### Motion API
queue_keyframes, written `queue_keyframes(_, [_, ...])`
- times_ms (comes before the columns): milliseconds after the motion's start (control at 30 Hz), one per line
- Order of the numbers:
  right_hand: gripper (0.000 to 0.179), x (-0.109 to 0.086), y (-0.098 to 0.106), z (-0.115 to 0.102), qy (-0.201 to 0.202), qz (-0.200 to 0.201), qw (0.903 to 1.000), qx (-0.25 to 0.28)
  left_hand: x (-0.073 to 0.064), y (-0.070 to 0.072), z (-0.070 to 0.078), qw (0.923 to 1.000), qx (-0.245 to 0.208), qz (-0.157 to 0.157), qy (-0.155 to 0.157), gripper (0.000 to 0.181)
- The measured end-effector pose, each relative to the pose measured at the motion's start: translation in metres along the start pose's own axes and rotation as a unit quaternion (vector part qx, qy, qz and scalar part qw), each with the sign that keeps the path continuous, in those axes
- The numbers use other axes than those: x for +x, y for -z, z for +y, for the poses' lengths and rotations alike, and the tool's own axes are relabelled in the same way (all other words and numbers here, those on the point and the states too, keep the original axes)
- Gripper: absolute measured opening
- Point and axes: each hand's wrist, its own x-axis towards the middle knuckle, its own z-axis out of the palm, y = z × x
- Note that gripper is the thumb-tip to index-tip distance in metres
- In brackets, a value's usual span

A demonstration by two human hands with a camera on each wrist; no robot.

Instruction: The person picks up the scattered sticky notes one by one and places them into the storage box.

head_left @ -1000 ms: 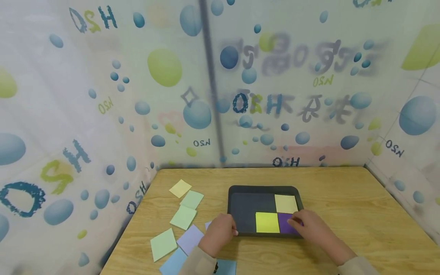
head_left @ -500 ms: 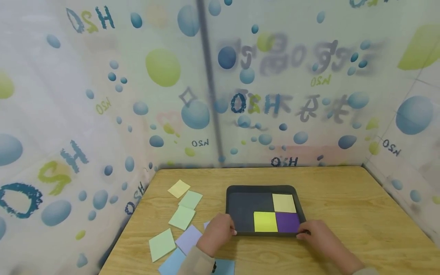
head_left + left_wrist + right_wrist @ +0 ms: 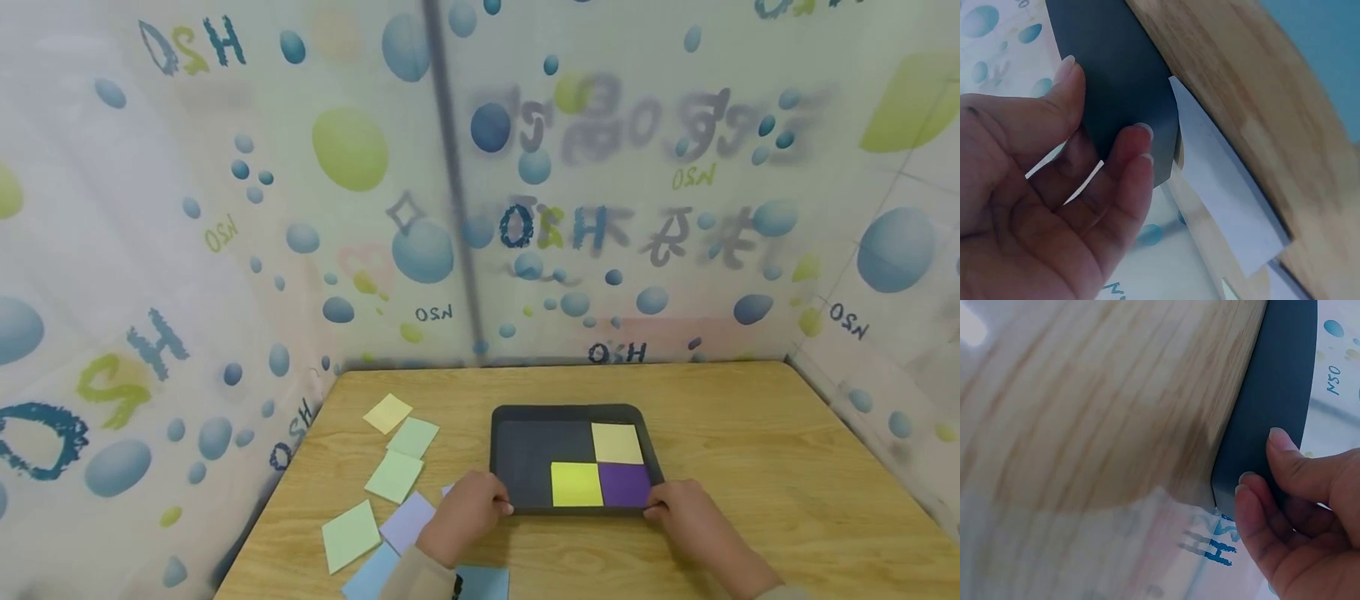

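Note:
A black rectangular tray (image 3: 522, 454) lies on the table in the head view. Inside its right part sit a cream square sticky note (image 3: 617, 443), a bright yellow one (image 3: 576, 484) and a purple one (image 3: 626, 484), edge to edge. My left hand (image 3: 468, 510) grips the tray's near left corner; in the left wrist view its thumb is at the rim of the tray wall (image 3: 1116, 69) and fingertips press the outer side. At the near right corner my right hand (image 3: 688, 510) pinches the tray in the same way, seen also on the dark wall (image 3: 1272, 381) in the right wrist view.
Left of the tray, loose paper squares lie on the wooden table (image 3: 750, 467): pale yellow (image 3: 387, 413), several light green (image 3: 351, 536), lavender (image 3: 407, 522) and blue (image 3: 483, 582). My left forearm partly covers some. Patterned curtains (image 3: 360, 250) enclose the table's back and sides.
My right hand has left the purple sticky note and moved to the tray's near right corner, which it now holds. The left hand stays at the left corner. The head view has shifted slightly.

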Motion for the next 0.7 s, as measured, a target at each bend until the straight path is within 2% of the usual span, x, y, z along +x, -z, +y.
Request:
queue_keyframes(133, [0.011, 0.0, 0.0, -0.002, -0.014, -0.008, 0.9999, -0.002, -0.005, 0.001, -0.005, 0.9997, -0.024, 0.006, 0.002, 0.005])
queue_keyframes(300, [0.012, 0.001, 0.001, -0.003, -0.029, -0.017, 0.9994, -0.003, -0.01, 0.01, -0.014, 0.9979, -0.055, 0.031, 0.017, 0.024])
queue_keyframes(467, [0.013, 0.001, 0.001, -0.002, -0.01, -0.01, 0.9999, -0.005, -0.012, 0.023, -0.028, 0.9972, -0.048, 0.041, 0.04, 0.038])
queue_keyframes(600, [0.013, 0.0, 0.002, 0.001, 0.019, -0.003, 0.9998, -0.004, -0.012, 0.028, -0.038, 0.9964, -0.031, 0.029, 0.073, 0.04])
queue_keyframes(700, [0.012, -0.001, 0.003, 0.002, 0.03, -0.007, 0.9995, -0.002, -0.01, 0.025, -0.044, 0.9953, -0.024, 0.012, 0.093, 0.039])
